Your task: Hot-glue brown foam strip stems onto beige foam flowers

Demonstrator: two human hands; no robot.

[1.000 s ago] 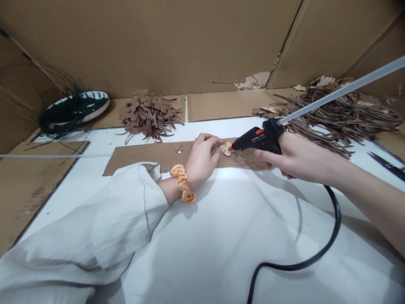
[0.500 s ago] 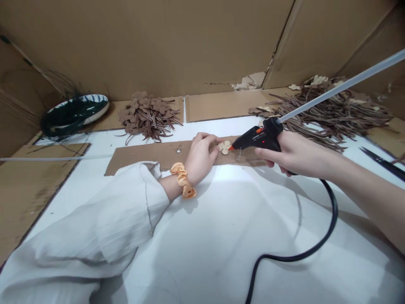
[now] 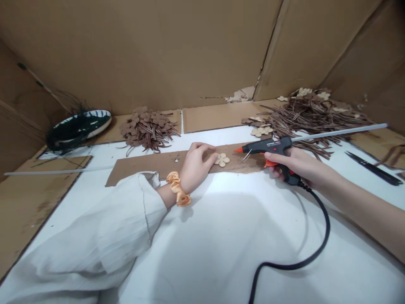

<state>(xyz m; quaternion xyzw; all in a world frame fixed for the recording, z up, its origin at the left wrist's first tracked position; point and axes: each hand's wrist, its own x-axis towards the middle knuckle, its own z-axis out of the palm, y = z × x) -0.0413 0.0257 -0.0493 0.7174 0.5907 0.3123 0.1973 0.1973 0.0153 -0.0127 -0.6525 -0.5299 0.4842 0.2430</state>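
Observation:
A cream flower cutout (image 3: 222,160) lies flat on a long cardboard strip (image 3: 145,166). My left hand (image 3: 198,165), with an orange scrunchie (image 3: 179,189) at the wrist, rests on the strip, its thumb and forefinger pinching the flower's left edge. To the right, my right hand (image 3: 289,164) is wrapped round the handle of a black glue gun (image 3: 262,146). The gun's orange nozzle points left, apart from the flower and to its right. A long translucent glue stick (image 3: 341,131) sticks out of its back.
Brown flower cutouts with stems (image 3: 148,126) lie behind the strip. A larger pile of brown strips (image 3: 310,116) is at the back right. A bowl of dark green thread (image 3: 103,122), black tweezers (image 3: 373,168), another glue stick (image 3: 57,172) and the gun's black cable (image 3: 325,236) surround the hands.
The glue gun has moved right, away from the flower, and tipped more level, its glue stick lowering. My left hand stays at the flower. The view has shifted slightly.

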